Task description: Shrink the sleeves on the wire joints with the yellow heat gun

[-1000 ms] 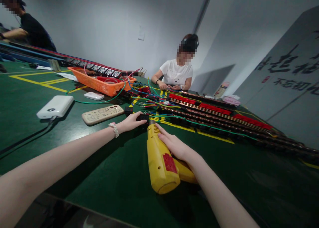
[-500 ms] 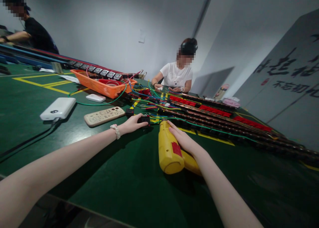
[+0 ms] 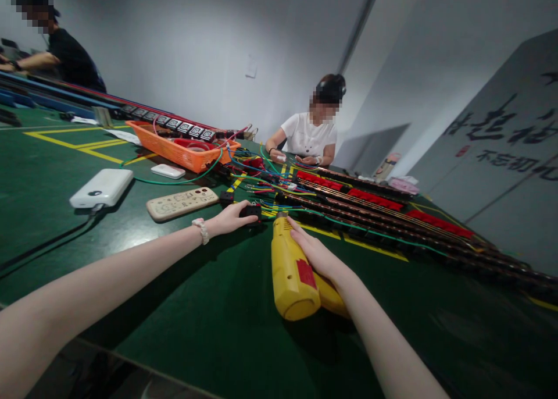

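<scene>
My left hand (image 3: 233,217) is closed around a small black block (image 3: 251,214) that has wires coming out of its right side. My right hand (image 3: 316,249) grips a yellow heat gun (image 3: 293,277) with a red patch on its body. Its nozzle points away from me, at the thin coloured wires (image 3: 271,209) beside the black block. The grip of the heat gun is partly hidden behind my right hand and wrist. A second black block (image 3: 226,198) lies on the table just behind my left hand.
An orange basket (image 3: 174,152) holds wires and parts. Left lie a white power bank (image 3: 102,188) with a cable, a patterned phone case (image 3: 183,203) and a white flat case (image 3: 168,171). Long dark wire bundles (image 3: 392,224) run right. A co-worker (image 3: 307,134) sits opposite; another person (image 3: 72,59) is far left.
The heat gun in my right hand has moved slightly left and closer to me. My left hand keeps its hold on the black block. The view has shifted a little.
</scene>
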The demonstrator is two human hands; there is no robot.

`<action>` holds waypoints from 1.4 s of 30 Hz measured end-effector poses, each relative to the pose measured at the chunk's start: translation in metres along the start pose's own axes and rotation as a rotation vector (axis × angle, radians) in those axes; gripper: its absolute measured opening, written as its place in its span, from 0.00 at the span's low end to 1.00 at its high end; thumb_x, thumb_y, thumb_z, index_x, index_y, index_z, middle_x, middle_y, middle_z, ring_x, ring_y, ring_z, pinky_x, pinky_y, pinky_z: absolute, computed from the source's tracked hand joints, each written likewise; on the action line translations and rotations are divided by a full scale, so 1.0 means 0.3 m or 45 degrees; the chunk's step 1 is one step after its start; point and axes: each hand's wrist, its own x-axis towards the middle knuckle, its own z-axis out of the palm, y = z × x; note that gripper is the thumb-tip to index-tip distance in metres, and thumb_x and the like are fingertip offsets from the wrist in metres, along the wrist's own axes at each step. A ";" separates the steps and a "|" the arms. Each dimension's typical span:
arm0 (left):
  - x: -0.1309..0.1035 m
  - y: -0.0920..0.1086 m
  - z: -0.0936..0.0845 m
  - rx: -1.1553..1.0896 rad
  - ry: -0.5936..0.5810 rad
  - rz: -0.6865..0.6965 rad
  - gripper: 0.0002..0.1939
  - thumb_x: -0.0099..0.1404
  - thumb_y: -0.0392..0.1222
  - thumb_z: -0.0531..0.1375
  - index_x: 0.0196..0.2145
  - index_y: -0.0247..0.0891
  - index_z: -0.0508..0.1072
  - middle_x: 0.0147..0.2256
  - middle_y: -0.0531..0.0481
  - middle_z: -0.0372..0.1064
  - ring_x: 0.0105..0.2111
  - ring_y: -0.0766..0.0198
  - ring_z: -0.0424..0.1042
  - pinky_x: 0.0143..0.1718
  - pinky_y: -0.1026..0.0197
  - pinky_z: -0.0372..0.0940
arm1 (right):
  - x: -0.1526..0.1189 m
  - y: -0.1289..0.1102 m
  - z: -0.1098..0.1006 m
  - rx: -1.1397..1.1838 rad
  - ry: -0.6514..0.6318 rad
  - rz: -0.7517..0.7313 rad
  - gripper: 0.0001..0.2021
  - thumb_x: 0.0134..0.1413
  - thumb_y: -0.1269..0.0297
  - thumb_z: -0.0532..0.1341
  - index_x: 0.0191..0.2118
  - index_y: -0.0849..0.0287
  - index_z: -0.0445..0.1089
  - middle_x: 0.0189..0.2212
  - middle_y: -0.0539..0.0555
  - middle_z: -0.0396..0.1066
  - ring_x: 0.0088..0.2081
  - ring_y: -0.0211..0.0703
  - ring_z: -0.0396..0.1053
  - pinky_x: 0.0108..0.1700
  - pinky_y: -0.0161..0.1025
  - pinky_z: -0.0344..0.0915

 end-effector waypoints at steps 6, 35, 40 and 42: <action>0.001 -0.006 0.002 -0.035 -0.004 0.026 0.23 0.57 0.57 0.54 0.43 0.36 0.65 0.38 0.47 0.69 0.38 0.58 0.68 0.40 0.58 0.62 | -0.042 -0.076 0.054 -0.031 -0.130 -0.084 0.29 0.55 0.40 0.44 0.61 0.41 0.44 0.59 0.47 0.51 0.58 0.51 0.52 0.59 0.51 0.43; -0.001 0.002 0.005 -0.073 -0.020 0.043 0.24 0.55 0.56 0.56 0.44 0.37 0.65 0.39 0.46 0.69 0.38 0.58 0.68 0.38 0.58 0.62 | 0.043 0.049 -0.045 -0.059 0.087 0.001 0.31 0.54 0.40 0.45 0.61 0.45 0.44 0.61 0.49 0.48 0.59 0.47 0.49 0.60 0.48 0.40; -0.001 0.002 0.005 -0.091 -0.024 0.048 0.23 0.55 0.56 0.56 0.42 0.37 0.65 0.37 0.48 0.69 0.36 0.59 0.69 0.37 0.59 0.62 | 0.032 0.040 -0.038 -0.012 0.074 0.010 0.31 0.54 0.40 0.43 0.62 0.43 0.43 0.61 0.48 0.47 0.59 0.47 0.49 0.60 0.48 0.41; -0.002 0.003 0.004 -0.092 -0.032 0.046 0.23 0.55 0.56 0.56 0.43 0.37 0.65 0.37 0.48 0.69 0.36 0.59 0.69 0.37 0.59 0.62 | 0.026 0.036 -0.037 -0.002 0.070 0.024 0.30 0.54 0.40 0.43 0.62 0.42 0.42 0.61 0.47 0.47 0.59 0.47 0.49 0.60 0.48 0.41</action>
